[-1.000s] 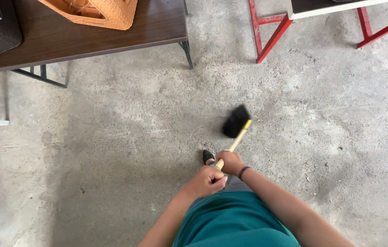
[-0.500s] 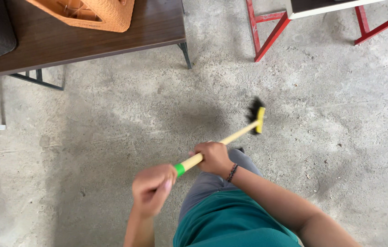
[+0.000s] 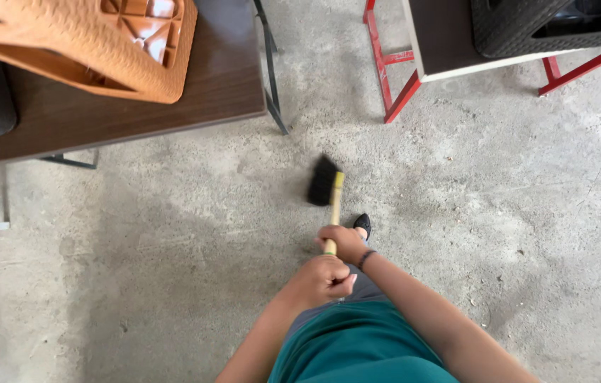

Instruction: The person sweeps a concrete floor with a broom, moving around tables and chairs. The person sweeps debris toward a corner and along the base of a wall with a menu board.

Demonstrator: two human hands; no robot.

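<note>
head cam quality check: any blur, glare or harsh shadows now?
Head view: soft daylight, no glare; a broad dim shadow darkens the concrete floor at lower left. The broom head is slightly motion-blurred; both hands, left hand and right hand, stay fairly sharp. Table edges bend a little from wide-angle distortion.

- Right hand (image 3: 343, 242) is out front, fingers wrapped tight around a stick, knuckles up. There's a dark band on that wrist.
- Right forearm comes in from the bottom right, pretty much straight, angled up and left.
- Left hand (image 3: 323, 279) sits just behind the right one, closer to the body, balled into a fist.
- Left forearm rises from the bottom middle, bare, leaning a bit to the right.
- Both hands nearly touching.
</note>
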